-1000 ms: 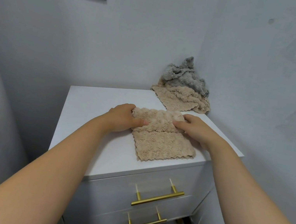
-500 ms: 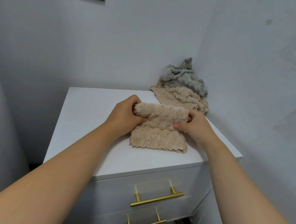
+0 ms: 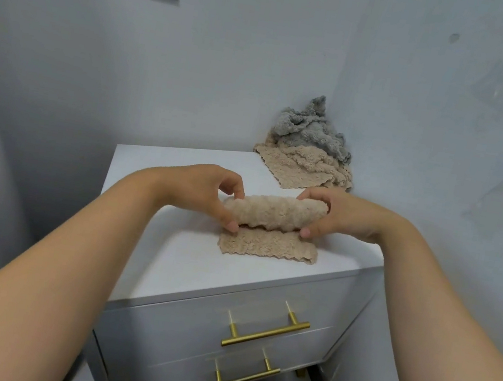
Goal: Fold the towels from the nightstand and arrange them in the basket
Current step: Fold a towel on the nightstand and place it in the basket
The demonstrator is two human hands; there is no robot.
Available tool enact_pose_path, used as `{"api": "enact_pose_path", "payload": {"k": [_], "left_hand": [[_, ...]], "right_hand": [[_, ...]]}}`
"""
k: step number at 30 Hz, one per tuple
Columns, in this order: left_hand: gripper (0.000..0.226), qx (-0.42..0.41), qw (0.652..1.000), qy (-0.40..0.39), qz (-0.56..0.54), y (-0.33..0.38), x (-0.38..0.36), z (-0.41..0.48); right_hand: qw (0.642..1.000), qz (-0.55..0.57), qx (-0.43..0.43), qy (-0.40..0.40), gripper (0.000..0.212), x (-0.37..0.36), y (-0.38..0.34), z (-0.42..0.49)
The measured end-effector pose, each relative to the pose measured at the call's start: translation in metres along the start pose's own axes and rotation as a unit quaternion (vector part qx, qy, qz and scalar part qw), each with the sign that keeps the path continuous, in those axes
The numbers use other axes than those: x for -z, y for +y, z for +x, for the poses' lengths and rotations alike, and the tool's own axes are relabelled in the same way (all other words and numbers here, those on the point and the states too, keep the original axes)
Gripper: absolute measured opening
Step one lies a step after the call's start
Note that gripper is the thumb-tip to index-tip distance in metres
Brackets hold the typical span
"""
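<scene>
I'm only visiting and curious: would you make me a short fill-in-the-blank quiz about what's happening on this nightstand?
1. The left hand and right hand both grip a partly folded towel whose colour is ____.
2. The topmost towel in the back corner is coloured ____.
3. The nightstand shows ____ gold drawer handles.

Missing words: beige; grey; two.

The half-rolled towel (image 3: pixel 267 245) lies on the nightstand (image 3: pixel 166 262), towel heap (image 3: pixel 310 153) behind.
</scene>
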State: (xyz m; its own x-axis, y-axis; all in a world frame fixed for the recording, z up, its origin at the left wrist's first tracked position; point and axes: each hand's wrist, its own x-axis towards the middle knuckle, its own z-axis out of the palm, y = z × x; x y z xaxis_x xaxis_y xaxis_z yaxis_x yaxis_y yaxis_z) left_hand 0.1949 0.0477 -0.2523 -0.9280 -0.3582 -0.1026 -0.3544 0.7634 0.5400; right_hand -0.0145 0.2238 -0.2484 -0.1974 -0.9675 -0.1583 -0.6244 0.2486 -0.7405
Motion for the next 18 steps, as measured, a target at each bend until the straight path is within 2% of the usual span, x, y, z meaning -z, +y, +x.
{"api": "enact_pose_path", "payload": {"k": [3, 7, 10, 11, 15, 17, 18], "left_hand": [[0.033, 0.008, 1.0, -0.001, 0.007, 0.005, 0.004, -0.008], [0.034, 0.001, 0.998, 0.059, -0.001, 0.01, 0.0, -0.004], [0.02, -0.014, 0.997, 0.08, 0.008, 0.017, -0.009, 0.002], [0.022, -0.019, 0.996, 0.084, 0.01, 0.019, -0.012, 0.003], [0.059, 0.018, 0.998, 0.016, 0.053, 0.028, -0.018, 0.006], [0.059, 0.037, 0.996, -0.023, 0.084, 0.028, -0.018, 0.008], [0.053, 0.044, 0.995, -0.036, 0.086, 0.026, -0.018, 0.009]], "right_hand": [[0.999, 0.015, -0.003, -0.052, 0.04, 0.001, -0.003, -0.006], [1.0, -0.01, -0.013, -0.02, 0.034, 0.003, -0.004, -0.007], [0.999, -0.027, -0.024, -0.016, 0.007, -0.001, -0.005, -0.001], [0.999, -0.043, -0.026, -0.02, 0.003, -0.004, -0.006, 0.001], [0.993, -0.102, -0.055, -0.033, 0.031, -0.011, -0.011, 0.007], [0.987, -0.122, -0.092, -0.046, 0.04, -0.01, -0.012, 0.007], [0.984, -0.134, -0.108, -0.05, 0.037, -0.009, -0.012, 0.007]]}}
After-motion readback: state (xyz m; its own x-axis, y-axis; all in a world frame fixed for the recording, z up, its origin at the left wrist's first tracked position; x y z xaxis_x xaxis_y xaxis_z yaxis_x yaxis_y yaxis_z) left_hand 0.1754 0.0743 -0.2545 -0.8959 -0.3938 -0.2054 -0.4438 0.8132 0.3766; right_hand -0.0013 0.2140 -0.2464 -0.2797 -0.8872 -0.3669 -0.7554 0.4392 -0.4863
